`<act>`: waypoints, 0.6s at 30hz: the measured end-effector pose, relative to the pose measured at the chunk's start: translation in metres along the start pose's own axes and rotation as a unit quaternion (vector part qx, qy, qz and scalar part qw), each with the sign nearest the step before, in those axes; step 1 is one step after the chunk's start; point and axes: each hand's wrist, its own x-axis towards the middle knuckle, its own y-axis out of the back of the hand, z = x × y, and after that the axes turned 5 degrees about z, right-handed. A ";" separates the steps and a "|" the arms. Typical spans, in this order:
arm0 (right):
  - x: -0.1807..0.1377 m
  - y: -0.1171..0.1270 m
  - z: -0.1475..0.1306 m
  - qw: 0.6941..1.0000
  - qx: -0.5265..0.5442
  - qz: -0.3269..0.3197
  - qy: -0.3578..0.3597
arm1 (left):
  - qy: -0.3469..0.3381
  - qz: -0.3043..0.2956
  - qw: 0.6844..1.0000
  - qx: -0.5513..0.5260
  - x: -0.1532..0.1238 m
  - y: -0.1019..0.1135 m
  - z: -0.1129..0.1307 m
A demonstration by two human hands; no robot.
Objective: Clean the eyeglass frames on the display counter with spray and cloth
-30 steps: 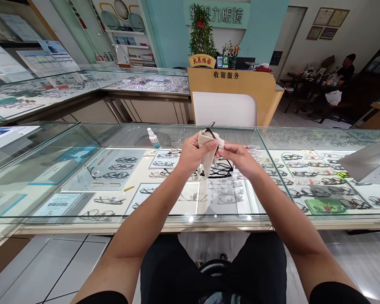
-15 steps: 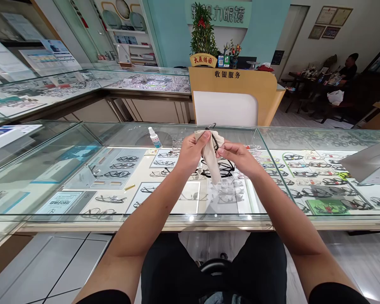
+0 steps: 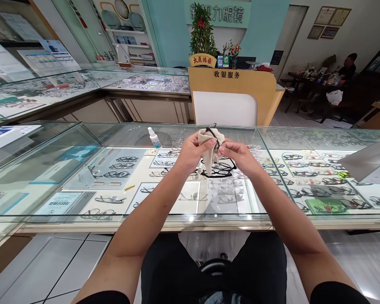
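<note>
Above the glass counter, my left hand (image 3: 194,148) is closed on a beige cleaning cloth (image 3: 210,160), its thumb pressing the cloth against a pair of dark-framed eyeglasses (image 3: 213,134). Part of the frame is hidden by the cloth and fingers. At the other side of the glasses, my right hand (image 3: 236,154) pinches the frame with thumb and forefinger. Below the hands lie black eyeglasses (image 3: 220,172); I cannot tell whether they rest on or under the glass. A white spray bottle (image 3: 154,137) stands upright to the left.
The glass display case (image 3: 164,216) holds rows of eyeglasses (image 3: 119,174). At the right edge a white panel (image 3: 372,162) juts over it. A wooden cashier desk (image 3: 234,80) stands beyond, and a person (image 3: 348,67) sits at a table far right.
The cloth has shifted and its hanging end is shorter. More of the dark frame shows above my left thumb, which has moved slightly down and right. My right hand stays nearly in place.
</note>
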 end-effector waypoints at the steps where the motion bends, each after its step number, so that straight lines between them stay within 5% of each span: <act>1: 0.000 0.000 0.001 1.000 0.003 0.005 0.000 | 0.003 -0.006 1.000 -0.003 0.000 -0.001 0.001; 6: 0.001 0.001 0.005 1.000 0.015 0.027 0.004 | 0.011 -0.038 0.999 -0.021 -0.001 -0.004 0.000; 18: 0.002 0.003 0.014 0.999 0.049 0.008 -0.012 | -0.016 -0.007 1.000 0.020 -0.005 -0.007 -0.003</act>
